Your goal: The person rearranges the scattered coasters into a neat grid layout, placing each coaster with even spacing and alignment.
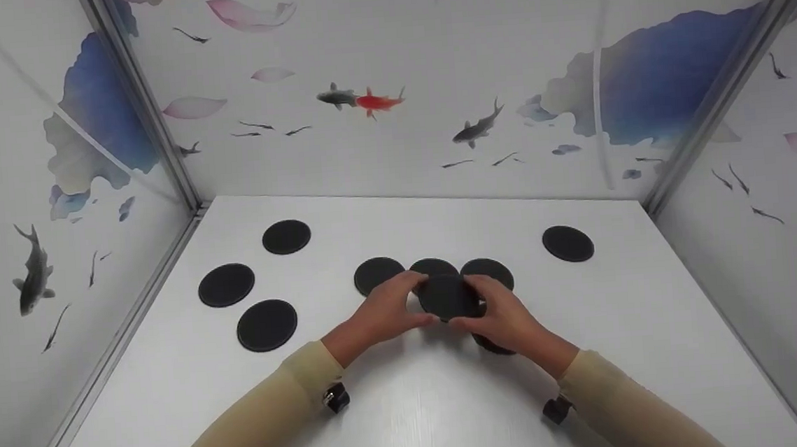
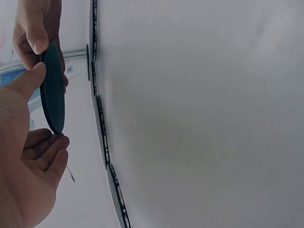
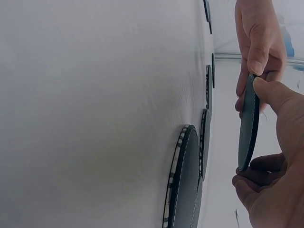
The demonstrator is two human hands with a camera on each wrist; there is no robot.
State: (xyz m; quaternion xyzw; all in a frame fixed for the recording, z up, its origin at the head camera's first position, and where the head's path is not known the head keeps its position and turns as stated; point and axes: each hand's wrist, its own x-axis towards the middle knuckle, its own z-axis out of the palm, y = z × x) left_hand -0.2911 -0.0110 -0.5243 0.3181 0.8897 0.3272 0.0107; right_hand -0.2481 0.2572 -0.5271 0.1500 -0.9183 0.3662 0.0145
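Both hands hold one round black coaster [image 1: 448,297] with a stitched edge, raised off the white table. My left hand [image 1: 387,308] pinches its left edge, the thumb on the near side. On the opposite edge, my right hand [image 1: 499,311] grips it the same way. The left wrist view shows the coaster [image 2: 54,90] edge-on between the hands. Behind it on the table lie a coaster [image 1: 376,276] at left, a partly covered coaster [image 1: 434,266] in the middle and another coaster [image 1: 488,270] at right. A further coaster [image 1: 497,345] is mostly hidden under my right hand.
At the table's left lie three more coasters, a far one [image 1: 286,236], a left one [image 1: 227,284] and a near one [image 1: 267,325]. A lone coaster [image 1: 568,243] lies at right. Printed panels, such as the back wall [image 1: 393,154], enclose the white table [image 1: 412,419].
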